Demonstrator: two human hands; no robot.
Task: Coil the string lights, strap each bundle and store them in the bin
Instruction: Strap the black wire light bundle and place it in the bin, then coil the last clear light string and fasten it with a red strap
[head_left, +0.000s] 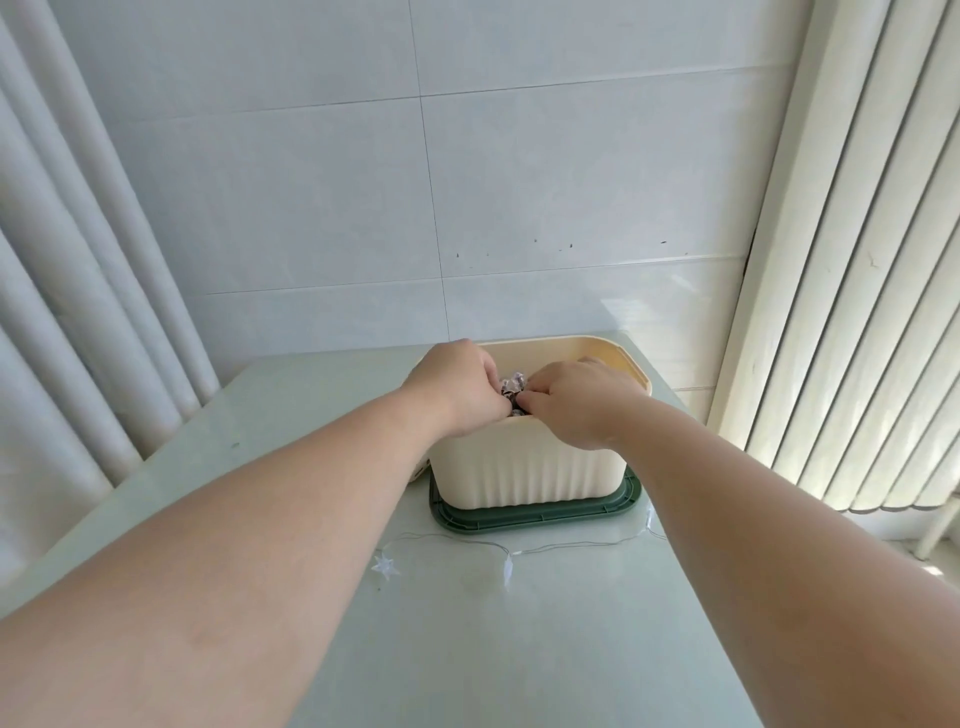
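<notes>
A cream ribbed bin (524, 467) stands on a dark green lid (535, 514) at the far end of the table. Both my hands are over its open top. My left hand (462, 387) and my right hand (576, 397) grip a small bundle of string lights (513, 387) between them, just above the near rim. The clear bulbs and a dark strap show between my fingers; most of the bundle is hidden. A loose strand of string lights (506, 551) with clear star bulbs (384, 564) lies on the table in front of the bin.
The pale green glass table (467, 649) runs up to a white tiled wall (363, 182). White curtains hang at the left (78, 312) and vertical blinds at the right (857, 312). A cream object (420, 472) peeks out left of the bin.
</notes>
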